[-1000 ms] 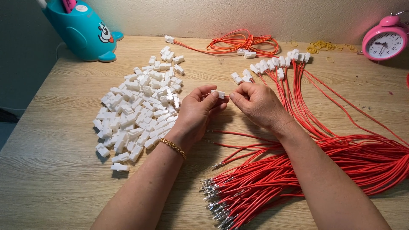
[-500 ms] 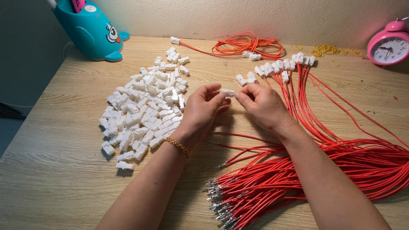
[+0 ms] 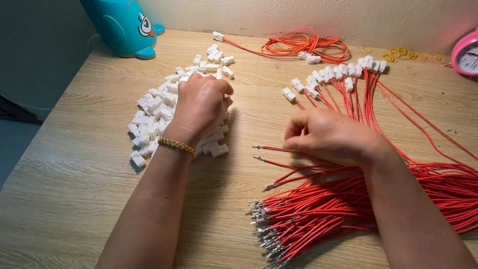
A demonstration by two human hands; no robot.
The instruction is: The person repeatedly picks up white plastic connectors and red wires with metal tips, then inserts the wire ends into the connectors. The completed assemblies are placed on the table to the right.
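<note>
table (image 3: 74,189): pale wood-grain top, smooth and matt
connectors (image 3: 149,107): white moulded plastic, slightly glossy
wires (image 3: 318,214): red plastic insulation, smooth, with a soft sheen
wire tips (image 3: 259,209): bare silvery metal, shiny
bracelet (image 3: 177,145): gold-coloured metal links, polished
toy (image 3: 119,25): turquoise plastic, glossy
clock (image 3: 465,52): pink plastic casing, glossy
wall (image 3: 298,15): light plaster, matt and slightly rough

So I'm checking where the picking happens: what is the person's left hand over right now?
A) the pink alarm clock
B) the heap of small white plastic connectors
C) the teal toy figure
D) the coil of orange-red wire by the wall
B: the left hand, fingers curled, rests on the heap of small white plastic connectors, while the right hand lies on the loose red wires on the wooden table.
</note>
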